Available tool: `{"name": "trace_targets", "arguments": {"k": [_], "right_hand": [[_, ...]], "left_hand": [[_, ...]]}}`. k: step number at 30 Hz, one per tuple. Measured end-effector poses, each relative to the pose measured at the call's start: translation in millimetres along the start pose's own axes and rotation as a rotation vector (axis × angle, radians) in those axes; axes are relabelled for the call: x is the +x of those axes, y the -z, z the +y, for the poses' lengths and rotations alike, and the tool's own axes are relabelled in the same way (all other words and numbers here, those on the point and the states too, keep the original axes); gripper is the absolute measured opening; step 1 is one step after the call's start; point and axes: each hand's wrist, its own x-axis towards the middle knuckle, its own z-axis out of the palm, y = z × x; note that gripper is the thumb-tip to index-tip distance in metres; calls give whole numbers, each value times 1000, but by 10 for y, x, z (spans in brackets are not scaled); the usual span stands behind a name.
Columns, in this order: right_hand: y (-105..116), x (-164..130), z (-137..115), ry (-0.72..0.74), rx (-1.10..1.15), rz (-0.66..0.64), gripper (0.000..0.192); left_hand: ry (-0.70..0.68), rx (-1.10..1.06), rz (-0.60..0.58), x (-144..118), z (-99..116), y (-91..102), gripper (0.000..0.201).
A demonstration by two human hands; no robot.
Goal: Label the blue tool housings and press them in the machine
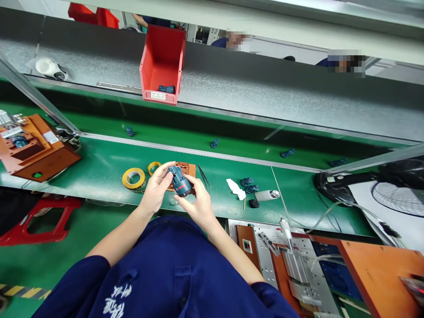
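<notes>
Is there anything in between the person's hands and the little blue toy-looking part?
Nothing visible is. Both hands already hold the small blue part above the green bench: the left hand touches it from one side, the right hand cups it from below. The yellow tape rolls lie off to the side, apart from it.

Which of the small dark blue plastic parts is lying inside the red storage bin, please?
The small dark blue plastic part on the floor of the red plastic bin on the grey shelf; the others lie on the green belt or sit in the hands.

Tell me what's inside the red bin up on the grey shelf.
One blue part lies on the floor of the red bin, near its front lip. The lip hides the very front edge of the floor.
</notes>
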Motion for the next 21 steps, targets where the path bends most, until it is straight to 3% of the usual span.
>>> {"name": "trace_targets", "arguments": {"k": [5, 11, 18, 21], "right_hand": [[-63, 8, 13, 91, -100, 63, 54], [-168, 38, 22, 133, -169, 77, 51], [-415, 31, 210, 311, -436, 80, 51], [-574, 83, 214, 248, -340, 67, 48]], "left_hand": [[131, -145, -9, -129, -60, 63, 49], [159, -171, -71, -177, -13, 138, 73], [144, -246, 35, -146, -8, 180, 57], [122, -237, 75, -142, 18, 293, 51]]}}
